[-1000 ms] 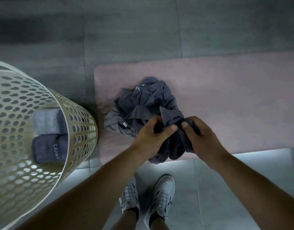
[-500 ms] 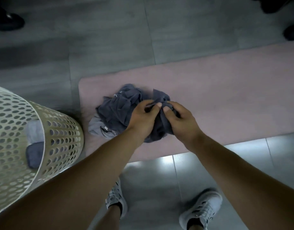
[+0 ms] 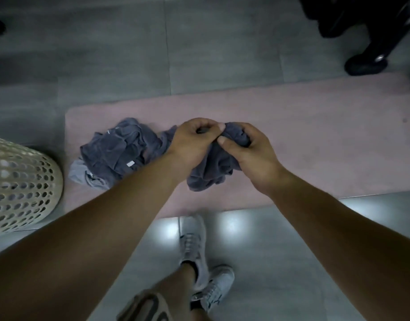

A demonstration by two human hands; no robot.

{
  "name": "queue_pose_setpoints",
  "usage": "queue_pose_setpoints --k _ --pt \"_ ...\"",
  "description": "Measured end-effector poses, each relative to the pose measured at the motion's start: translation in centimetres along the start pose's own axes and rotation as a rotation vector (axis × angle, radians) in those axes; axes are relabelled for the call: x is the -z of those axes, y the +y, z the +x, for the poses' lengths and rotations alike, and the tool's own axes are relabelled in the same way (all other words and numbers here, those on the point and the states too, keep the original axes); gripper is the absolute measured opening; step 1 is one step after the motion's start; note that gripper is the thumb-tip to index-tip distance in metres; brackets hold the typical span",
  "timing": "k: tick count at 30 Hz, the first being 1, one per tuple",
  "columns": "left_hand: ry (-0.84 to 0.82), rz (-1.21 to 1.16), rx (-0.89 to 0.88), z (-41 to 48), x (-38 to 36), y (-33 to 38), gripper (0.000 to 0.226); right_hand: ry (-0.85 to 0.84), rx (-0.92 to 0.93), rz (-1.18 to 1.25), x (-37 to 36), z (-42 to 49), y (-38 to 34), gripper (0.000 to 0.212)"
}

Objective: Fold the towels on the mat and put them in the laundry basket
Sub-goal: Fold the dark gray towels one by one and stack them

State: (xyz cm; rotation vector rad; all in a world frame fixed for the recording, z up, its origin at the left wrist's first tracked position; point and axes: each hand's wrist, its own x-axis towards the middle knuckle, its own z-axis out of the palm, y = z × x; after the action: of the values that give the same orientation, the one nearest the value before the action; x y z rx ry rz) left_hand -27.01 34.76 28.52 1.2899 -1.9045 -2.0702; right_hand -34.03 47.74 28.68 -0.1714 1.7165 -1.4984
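Head view: towel (image 3: 213,167) now drawn right from pile (image 3: 116,151), over mat (image 3: 327,135). Left grip (image 3: 192,140) and right grip (image 3: 252,154) both pinch its bunched edge. Judged ready for spreading.

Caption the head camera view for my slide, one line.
Left hand and right hand grip a crumpled dark grey towel over the pink mat, cream perforated basket alongside.

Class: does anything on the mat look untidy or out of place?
Yes: a crumpled towel pile lies unfolded at the mat's left end; the left hand and right hand grip another bunched towel.
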Motion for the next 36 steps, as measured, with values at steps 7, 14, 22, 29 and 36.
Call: queue_pose_setpoints --k 7,14,22,29,36 --pt "-0.071 -0.162 0.071 5.4 -12.0 -0.3 0.008 0.063 0.029 -0.132 12.8 4.9 0.3 0.025" --pt "-0.099 -0.133 0.112 12.0 -25.3 -2.6 0.006 0.099 0.077 -0.359 26.4 10.9 3.6 0.030" --pt "-0.091 -0.143 0.151 19.3 -38.0 -7.3 0.010 0.108 0.087 -0.434 38.8 17.4 9.4 0.025" --pt "-0.034 -0.104 0.153 20.9 -46.9 -10.3 0.007 0.002 0.120 -0.476 48.4 20.1 12.8 0.026" --pt "-0.116 0.045 0.223 23.8 -53.1 -19.3 0.017 -0.145 0.034 -0.786 55.1 23.5 21.9 0.025"
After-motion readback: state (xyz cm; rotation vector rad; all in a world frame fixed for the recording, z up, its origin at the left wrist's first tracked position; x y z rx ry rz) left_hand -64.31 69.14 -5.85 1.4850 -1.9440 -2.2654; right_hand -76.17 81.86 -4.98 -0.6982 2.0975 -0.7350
